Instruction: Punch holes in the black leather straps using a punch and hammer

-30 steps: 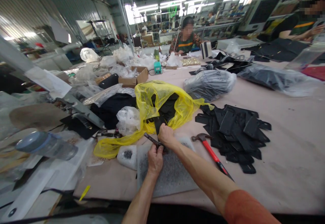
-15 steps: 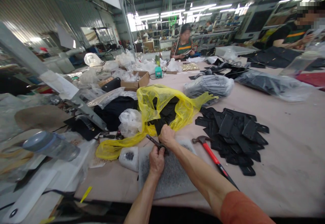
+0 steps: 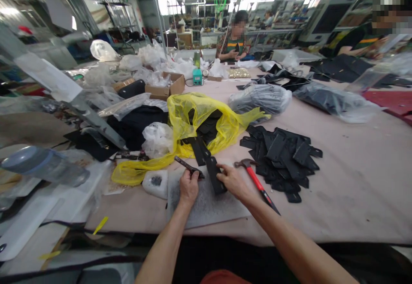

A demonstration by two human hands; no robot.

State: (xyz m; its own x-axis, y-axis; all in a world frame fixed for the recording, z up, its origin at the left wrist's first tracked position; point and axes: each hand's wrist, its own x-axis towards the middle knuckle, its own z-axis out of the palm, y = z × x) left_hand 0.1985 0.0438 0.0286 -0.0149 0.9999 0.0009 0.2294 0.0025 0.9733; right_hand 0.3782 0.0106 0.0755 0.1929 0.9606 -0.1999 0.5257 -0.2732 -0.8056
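Note:
My left hand (image 3: 189,188) is closed around a slim dark rod-like tool (image 3: 186,164), whose exact kind I cannot make out. My right hand (image 3: 234,182) grips the side of a flat black tab-shaped piece (image 3: 213,173), tilted above the grey slab (image 3: 206,209). More black pieces (image 3: 197,149) stick out of the mouth of a yellow plastic bag (image 3: 183,108), just beyond both hands. To the right of the slab lies a claw hammer (image 3: 255,180) with a red and black handle. Beside it is a loose heap of similar black pieces (image 3: 283,155).
A small whitish block (image 3: 155,183) with dark bits on it sits left of the slab. Bagged dark goods (image 3: 260,99) lie farther back. A clear bottle (image 3: 45,168) and a slanted metal post (image 3: 77,99) are on the left. Two people work across the table.
My right hand has drawn a black piece from the bag's mouth back over the slab. My left hand still holds the tool. The view has tilted down slightly.

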